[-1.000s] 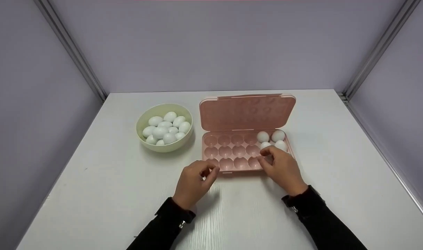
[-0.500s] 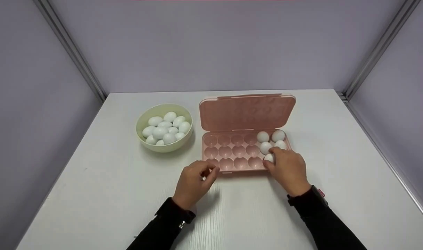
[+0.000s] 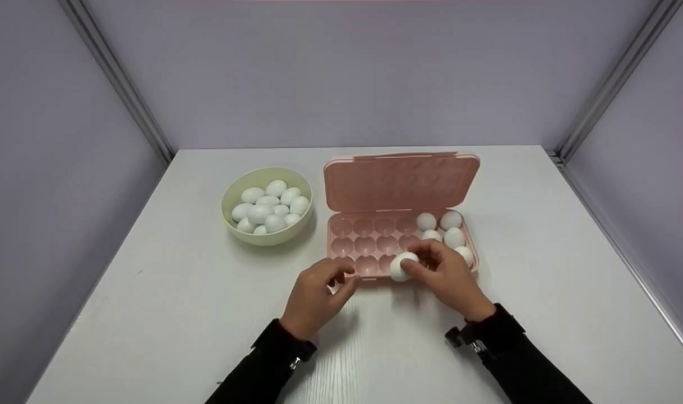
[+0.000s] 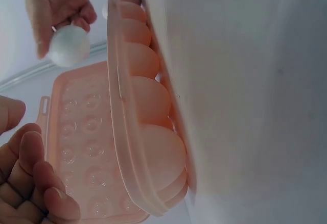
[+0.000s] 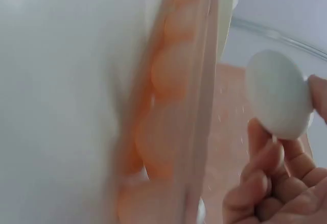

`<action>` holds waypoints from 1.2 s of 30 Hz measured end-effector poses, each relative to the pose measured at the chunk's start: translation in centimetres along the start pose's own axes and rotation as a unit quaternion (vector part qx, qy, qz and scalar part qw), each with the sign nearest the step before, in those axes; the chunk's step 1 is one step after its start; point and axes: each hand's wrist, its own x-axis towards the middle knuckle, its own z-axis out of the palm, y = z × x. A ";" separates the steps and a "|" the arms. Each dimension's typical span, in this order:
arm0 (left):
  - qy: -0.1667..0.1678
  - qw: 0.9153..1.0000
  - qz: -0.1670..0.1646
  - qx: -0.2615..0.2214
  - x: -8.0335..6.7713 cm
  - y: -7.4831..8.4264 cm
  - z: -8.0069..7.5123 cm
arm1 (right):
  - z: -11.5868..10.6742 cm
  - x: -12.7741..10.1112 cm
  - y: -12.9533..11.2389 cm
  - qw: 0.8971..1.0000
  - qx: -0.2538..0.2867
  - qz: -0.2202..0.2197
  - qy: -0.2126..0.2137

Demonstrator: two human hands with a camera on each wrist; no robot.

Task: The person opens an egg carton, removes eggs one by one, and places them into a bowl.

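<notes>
Between the thumb and fingers of my right hand a white egg is pinched above the carton's front edge. The right wrist view shows the same egg close up. The pink egg carton lies with its lid raised at the back. Several white eggs fill cups at its right end; my right hand partly covers one. My left hand stays by the carton's front left corner, its fingers loosely curled around nothing. In the left wrist view its fingers are beside the carton.
A pale green bowl heaped with white eggs stands left of the carton. Both rest on a white table. Grey panels enclose the table at the back and sides.
My right hand has moved left from the carton's right end with an egg in its grip. An egg now shows in the front right cup, formerly behind the hand. My left hand has barely moved.
</notes>
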 end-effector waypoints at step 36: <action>-0.075 0.995 0.054 -0.047 0.0 1.8 0.5 | 3.1 -1.4 -1.0 0.956 0.218 0.044 -0.192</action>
